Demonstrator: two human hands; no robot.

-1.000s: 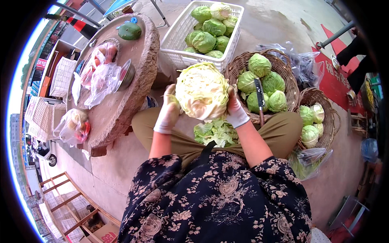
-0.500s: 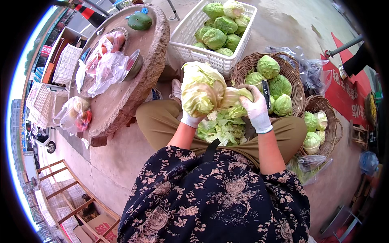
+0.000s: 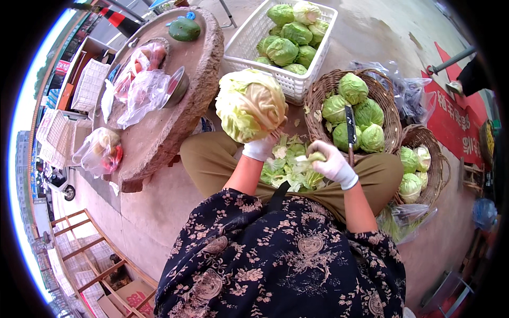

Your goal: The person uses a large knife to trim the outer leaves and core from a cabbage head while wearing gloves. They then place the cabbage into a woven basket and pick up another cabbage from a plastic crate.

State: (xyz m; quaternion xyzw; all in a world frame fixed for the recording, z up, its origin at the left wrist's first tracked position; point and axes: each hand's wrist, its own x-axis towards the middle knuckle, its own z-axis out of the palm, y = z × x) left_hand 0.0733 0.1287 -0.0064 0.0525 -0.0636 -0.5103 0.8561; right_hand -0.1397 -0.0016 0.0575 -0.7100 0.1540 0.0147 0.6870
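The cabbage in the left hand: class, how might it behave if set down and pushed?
The cabbage would probably roll, being nearly round. Its wrinkled outer leaves look likely to flex or tear. It may feel fairly heavy, judging by its bulk beside the left hand.

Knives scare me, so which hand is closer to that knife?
Right. The right hand is just left of the knife, near its handle; the left hand is farther left, holding a cabbage.

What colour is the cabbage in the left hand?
The cabbage is pale yellow-green, best seen in the head view.
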